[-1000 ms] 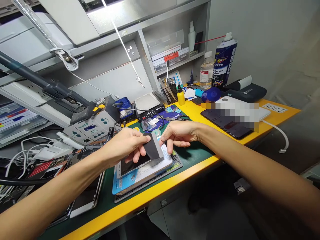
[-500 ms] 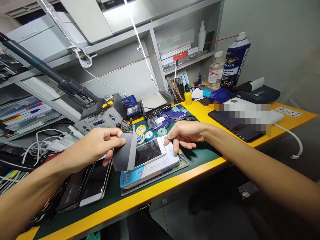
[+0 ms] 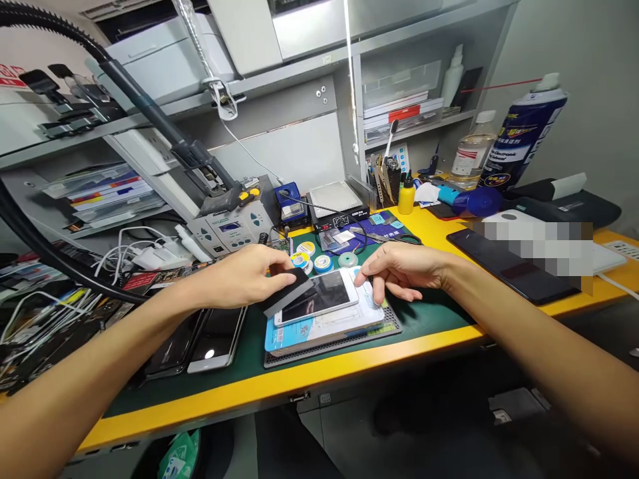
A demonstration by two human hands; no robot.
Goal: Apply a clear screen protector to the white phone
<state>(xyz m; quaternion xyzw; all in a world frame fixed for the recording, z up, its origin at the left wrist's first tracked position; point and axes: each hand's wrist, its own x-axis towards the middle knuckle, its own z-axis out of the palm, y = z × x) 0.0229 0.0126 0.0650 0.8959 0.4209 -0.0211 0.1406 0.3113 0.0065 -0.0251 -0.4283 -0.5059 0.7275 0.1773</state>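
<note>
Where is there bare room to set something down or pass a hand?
Green mat right of the grey perforated pad, beside the right hand; yellow desktop between the yellow squeeze bottle and the flat black phone. Crowded: the left side, with tangled white cables, and behind the white-framed phone, where round tins sit.

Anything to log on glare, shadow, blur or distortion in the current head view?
Head view: a white glint on the silver-edged phone; deep shadow below the desk edge; wide-angle slant in the shelving; blocky masking over part of the white device. The left hand and dark sheet read fairly clearly.
</note>
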